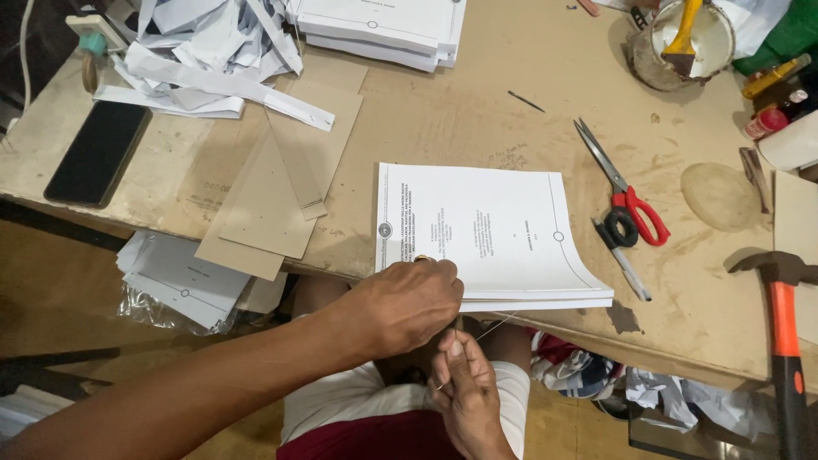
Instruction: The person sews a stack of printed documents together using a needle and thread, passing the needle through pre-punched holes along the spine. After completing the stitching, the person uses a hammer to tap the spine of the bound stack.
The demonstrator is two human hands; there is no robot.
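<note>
A thick stack of white printed pages (494, 230) lies on the brown work table (477, 111), its near edge hanging a little over the table's front. My left hand (400, 307) rests on the stack's near left corner, fingers curled, a ring on one finger. Just below the table edge my right hand (464, 388) pinches a thin pale thread (498, 324) that runs up to the stack's near edge. Whether a needle is in the fingers is too small to tell.
Red-handled scissors (626, 192) and a pen (626, 264) lie right of the stack. An orange-handled hammer (784, 324) is at the far right. Cardboard strips (281, 187), paper offcuts (204, 51), a black phone (98, 153), more page stacks (383, 25) and a glue pot with brush (682, 38) surround them.
</note>
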